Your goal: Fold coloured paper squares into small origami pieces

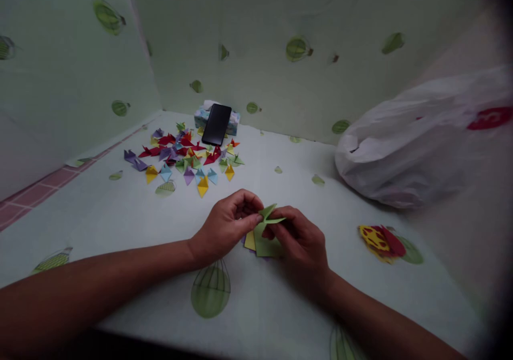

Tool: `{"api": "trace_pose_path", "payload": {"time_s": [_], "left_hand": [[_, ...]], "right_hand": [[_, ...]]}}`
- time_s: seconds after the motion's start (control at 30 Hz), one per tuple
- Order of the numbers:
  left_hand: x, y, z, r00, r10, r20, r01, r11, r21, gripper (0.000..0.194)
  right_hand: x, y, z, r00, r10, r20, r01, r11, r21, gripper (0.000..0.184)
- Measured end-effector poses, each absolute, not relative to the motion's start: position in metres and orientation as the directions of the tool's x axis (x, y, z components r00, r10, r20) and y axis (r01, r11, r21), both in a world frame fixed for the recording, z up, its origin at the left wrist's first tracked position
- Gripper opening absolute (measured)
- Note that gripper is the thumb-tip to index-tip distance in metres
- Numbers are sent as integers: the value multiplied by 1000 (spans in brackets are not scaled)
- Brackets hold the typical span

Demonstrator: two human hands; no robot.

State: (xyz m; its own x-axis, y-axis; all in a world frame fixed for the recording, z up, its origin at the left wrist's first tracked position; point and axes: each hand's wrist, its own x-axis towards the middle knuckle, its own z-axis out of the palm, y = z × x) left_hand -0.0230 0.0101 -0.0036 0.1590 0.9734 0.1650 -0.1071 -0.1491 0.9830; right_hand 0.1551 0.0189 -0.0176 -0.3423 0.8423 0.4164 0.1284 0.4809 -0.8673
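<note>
A small piece of light green origami paper (274, 220), partly folded with two flaps standing apart, is held between my hands. My left hand (230, 224) pinches its left end between thumb and fingers. On the other side, the fingers of my right hand (302, 237) are closed on its right part. Beneath them lies a stack of square paper sheets (264, 246), green on top with yellow and purple edges showing; my right hand hides part of it. Farther back, folded paper figures (188, 151) in red, purple, yellow, blue and green form a loose pile.
A black phone (217, 124) leans against a tissue box (234, 122) behind the pile. At the right stands a white plastic bag (385, 151). Yellow and red cut-out shapes (380, 241) lie in front of it. Patterned walls (256, 29) close off the back and left.
</note>
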Motion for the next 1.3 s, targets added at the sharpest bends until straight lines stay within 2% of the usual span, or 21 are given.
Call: {"api": "trace_pose_path", "payload": {"time_s": [0.13,0.3,0.47,0.63,0.8,0.93,1.13,1.3], "left_hand": [[-25,10,-4,186,971,152,-76,-140,987,10],[-27,9,-2,221,957,186,19,-195,981,19],[-26,10,-4,182,963,200,132,-226,965,12],[-25,9,-5,170,971,166,60,-178,982,12],[-24,9,-2,163,980,116,38,-123,992,14],[-23,9,-1,123,984,126,23,-130,991,14],[-23,9,-5,85,991,100,6,-101,995,17],[-22,8,-3,63,995,76,3,-77,997,16]], "right_hand": [[155,20,-16,-343,833,434,180,512,-840,8],[155,22,-17,-324,853,409,164,477,-864,7],[155,23,-18,-359,845,395,126,464,-877,8],[153,24,-18,-340,888,309,37,341,-939,13],[151,25,-16,-340,900,272,73,314,-947,14],[151,26,-14,-370,896,243,-1,261,-965,15],[151,27,-14,-324,895,307,94,353,-931,8],[150,28,-15,-308,894,324,78,363,-928,10]]}}
